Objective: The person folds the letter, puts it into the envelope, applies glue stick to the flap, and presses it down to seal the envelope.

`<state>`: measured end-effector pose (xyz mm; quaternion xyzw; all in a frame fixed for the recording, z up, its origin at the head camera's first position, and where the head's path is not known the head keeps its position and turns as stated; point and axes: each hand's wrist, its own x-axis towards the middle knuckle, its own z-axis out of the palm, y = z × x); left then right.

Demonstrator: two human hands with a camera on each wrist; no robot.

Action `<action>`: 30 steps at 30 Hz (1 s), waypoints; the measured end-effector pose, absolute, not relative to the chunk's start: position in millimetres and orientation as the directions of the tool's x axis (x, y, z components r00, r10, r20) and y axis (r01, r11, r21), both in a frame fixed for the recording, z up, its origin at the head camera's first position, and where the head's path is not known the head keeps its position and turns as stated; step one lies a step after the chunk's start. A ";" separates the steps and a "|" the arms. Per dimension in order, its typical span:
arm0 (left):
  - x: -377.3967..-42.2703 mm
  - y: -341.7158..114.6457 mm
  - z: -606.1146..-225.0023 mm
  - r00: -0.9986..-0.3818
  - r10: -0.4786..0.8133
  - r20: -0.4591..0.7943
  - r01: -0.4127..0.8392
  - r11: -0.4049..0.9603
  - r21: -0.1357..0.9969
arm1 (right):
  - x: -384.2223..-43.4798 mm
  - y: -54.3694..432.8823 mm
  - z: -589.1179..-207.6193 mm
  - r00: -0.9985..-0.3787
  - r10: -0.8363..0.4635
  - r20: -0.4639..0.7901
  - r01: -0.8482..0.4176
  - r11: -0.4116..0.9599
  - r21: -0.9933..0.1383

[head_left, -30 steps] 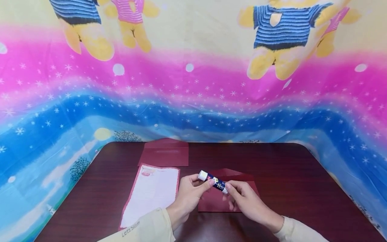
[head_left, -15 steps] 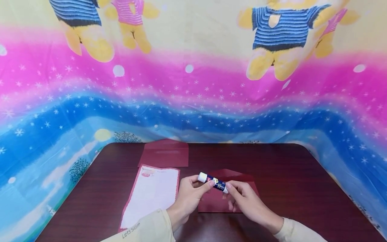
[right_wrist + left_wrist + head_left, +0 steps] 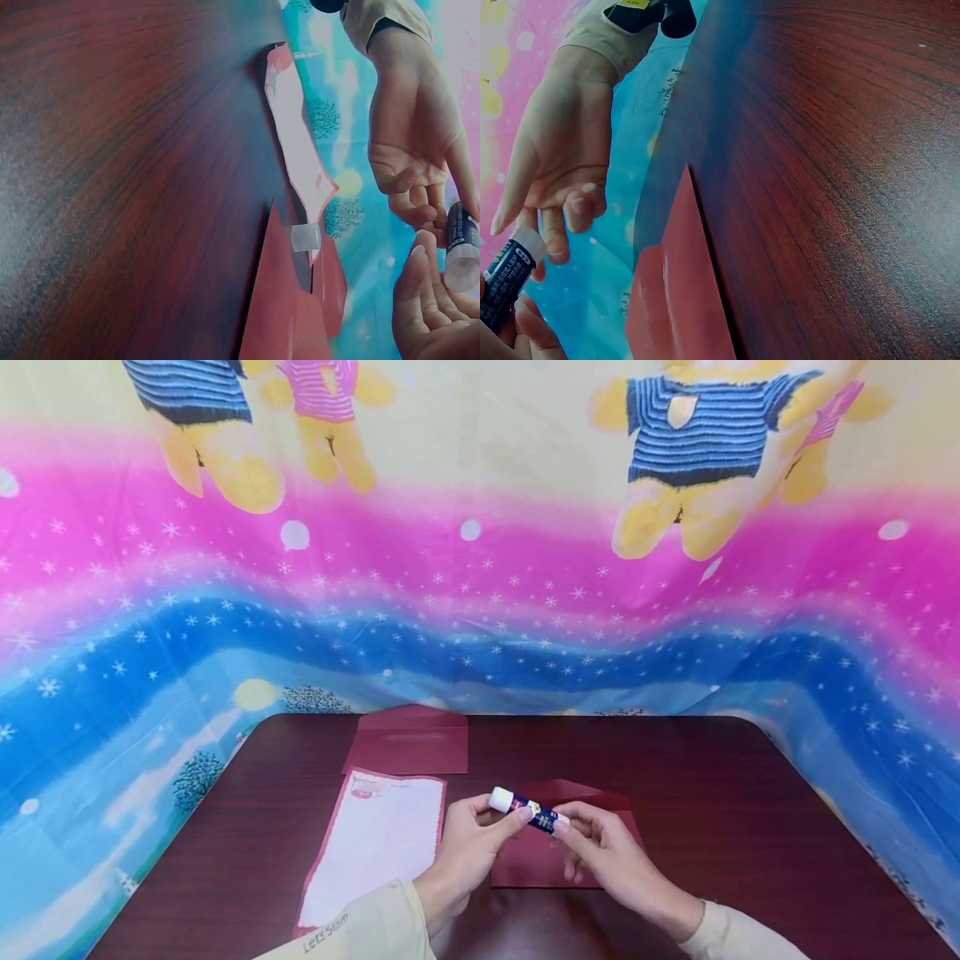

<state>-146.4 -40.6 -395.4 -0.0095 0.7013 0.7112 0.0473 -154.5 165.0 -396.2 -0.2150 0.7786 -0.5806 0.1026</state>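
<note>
In the head view, my left hand (image 3: pixel 468 847) holds a glue stick (image 3: pixel 536 815), dark blue with white ends, between thumb and fingers, tilted down to the right. My right hand (image 3: pixel 611 852) pinches the lower right end, its thumb and index finger at the white base. Below the hands lies a dark red envelope (image 3: pixel 525 864) with its flap raised, partly covered by my fingers. Both hands and the glue stick (image 3: pixel 459 232) show at the right of the right wrist view.
A white letter sheet (image 3: pixel 375 852) with a red border lies on the left, beside my left forearm. Behind it rests another dark red envelope (image 3: pixel 408 750). The right wrist view shows a small translucent cap-like piece (image 3: pixel 305 238). The wooden table (image 3: pixel 712 777) meets a printed cloth.
My right thumb and index finger have shifted slightly on the lower end of the glue stick. The left hand and the papers look the same.
</note>
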 end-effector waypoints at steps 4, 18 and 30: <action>-146.3 -41.0 -395.3 -0.995 0.050 -0.084 -0.084 -0.010 0.996 | -156.2 165.3 -398.0 -0.883 -0.452 0.127 -0.248 0.220 -0.943; -144.1 -37.9 -399.1 -0.991 0.118 -0.061 -0.068 -0.057 0.996 | -158.3 160.1 -394.8 -0.868 -0.492 -0.058 -0.044 0.194 -0.980; -149.6 -49.8 -402.9 -0.974 0.228 -0.004 0.025 0.126 0.992 | -169.2 167.8 -391.6 -0.902 -0.413 -0.127 0.082 0.125 -0.989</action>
